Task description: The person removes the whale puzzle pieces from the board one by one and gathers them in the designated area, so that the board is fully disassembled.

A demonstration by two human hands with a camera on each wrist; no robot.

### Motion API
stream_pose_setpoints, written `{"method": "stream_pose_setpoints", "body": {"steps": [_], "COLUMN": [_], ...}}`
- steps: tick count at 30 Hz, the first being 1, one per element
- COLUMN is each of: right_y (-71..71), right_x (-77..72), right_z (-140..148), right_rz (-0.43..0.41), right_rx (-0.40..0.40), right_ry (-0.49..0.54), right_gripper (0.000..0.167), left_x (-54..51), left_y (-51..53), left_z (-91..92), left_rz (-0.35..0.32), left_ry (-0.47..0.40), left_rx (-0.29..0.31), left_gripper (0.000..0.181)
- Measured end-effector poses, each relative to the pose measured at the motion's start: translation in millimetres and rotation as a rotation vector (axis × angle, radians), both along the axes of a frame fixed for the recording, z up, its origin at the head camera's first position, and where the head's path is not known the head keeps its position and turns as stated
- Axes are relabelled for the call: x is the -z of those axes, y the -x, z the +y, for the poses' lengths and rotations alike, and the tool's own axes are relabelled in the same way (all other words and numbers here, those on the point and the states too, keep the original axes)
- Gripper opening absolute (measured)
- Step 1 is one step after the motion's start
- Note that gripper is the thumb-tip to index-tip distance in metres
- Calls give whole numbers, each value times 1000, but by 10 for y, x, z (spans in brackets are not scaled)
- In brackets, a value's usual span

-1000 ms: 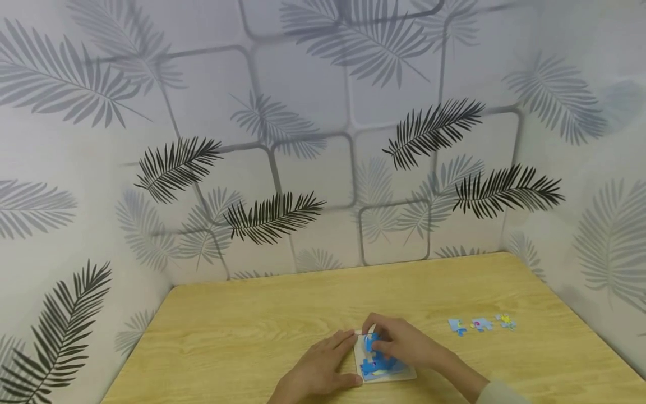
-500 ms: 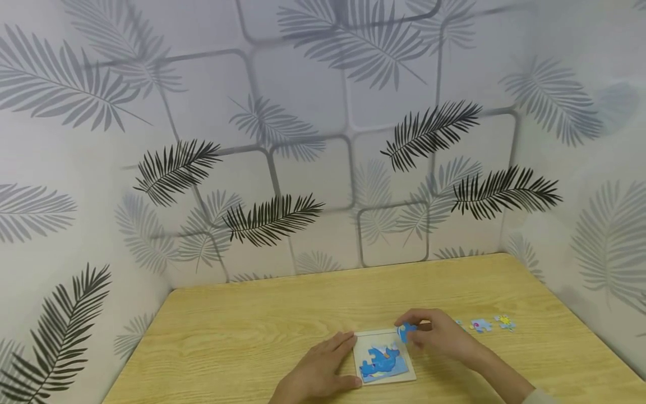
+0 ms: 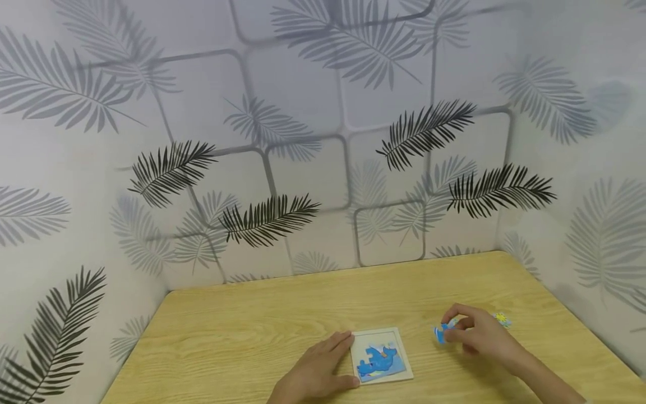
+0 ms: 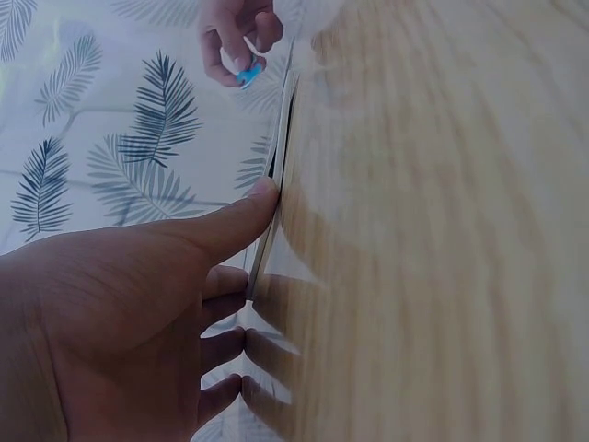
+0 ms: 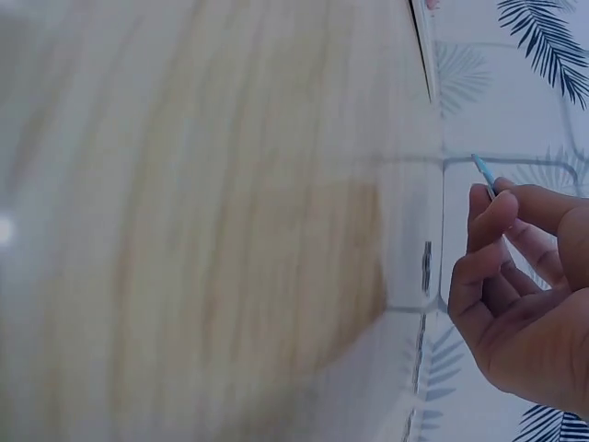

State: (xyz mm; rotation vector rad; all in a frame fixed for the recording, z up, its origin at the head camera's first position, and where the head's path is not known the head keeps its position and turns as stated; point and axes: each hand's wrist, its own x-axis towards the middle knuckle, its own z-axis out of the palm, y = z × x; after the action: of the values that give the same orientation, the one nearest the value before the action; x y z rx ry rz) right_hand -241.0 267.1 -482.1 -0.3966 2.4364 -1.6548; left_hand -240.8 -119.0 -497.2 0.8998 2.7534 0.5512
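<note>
A square puzzle board (image 3: 406, 367) with a pale frame lies on the table, a blue animal picture partly filled in on it. My left hand (image 3: 318, 367) rests along the board's left side, its fingertips and thumb touching the edge. Between the thumb and fingers of my right hand (image 3: 479, 335) is a blue puzzle piece (image 3: 440, 333), held above the table to the right of the board. The left wrist view shows the left thumb against the board's rim (image 4: 262, 249). In the right wrist view, the pinched puzzle piece (image 5: 482, 172) appears edge-on.
Beyond the right hand lies a loose puzzle piece with a yellow pattern (image 3: 502, 320); other loose pieces there are mostly hidden by the hand. The wooden table (image 3: 242, 331) meets leaf-patterned walls at the back and sides.
My right hand has lifted the blue puzzle piece off the board and carried it right, near the loose pieces. The left hand stays at the board's edge.
</note>
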Motion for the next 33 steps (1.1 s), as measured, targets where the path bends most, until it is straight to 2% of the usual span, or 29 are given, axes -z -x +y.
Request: {"method": "stream_pose_setpoints", "body": {"steps": [7, 10, 14, 17, 24, 29, 33], "right_y": [-47, -69, -63, -39, -1, 14, 17], "right_x": [83, 125, 155, 167, 168, 144, 134], "right_z": [169, 223, 253, 252, 213, 195, 190], "right_rz": [76, 100, 109, 123, 222, 237, 247], "right_rx": [37, 60, 90, 102, 103, 73, 34], "right_ry": [-159, -212, -263, -309, -408, -394, -370], "right_gripper": [20, 17, 15, 17, 16, 15, 15], "left_x": [-35, 5, 116, 164, 62, -10, -58], "left_y": [-39, -31, 4, 21, -15, -27, -45], "left_z": [-3, -5, -20, -30, -19, -4, 9], "left_rz": [23, 14, -2, 7, 29, 34, -9], "left_ry": [9, 2, -14, -18, -16, -1, 12], "left_rx": [24, 19, -1, -4, 6, 20, 9], "left_gripper": [86, 87, 88, 88, 87, 85, 84]}}
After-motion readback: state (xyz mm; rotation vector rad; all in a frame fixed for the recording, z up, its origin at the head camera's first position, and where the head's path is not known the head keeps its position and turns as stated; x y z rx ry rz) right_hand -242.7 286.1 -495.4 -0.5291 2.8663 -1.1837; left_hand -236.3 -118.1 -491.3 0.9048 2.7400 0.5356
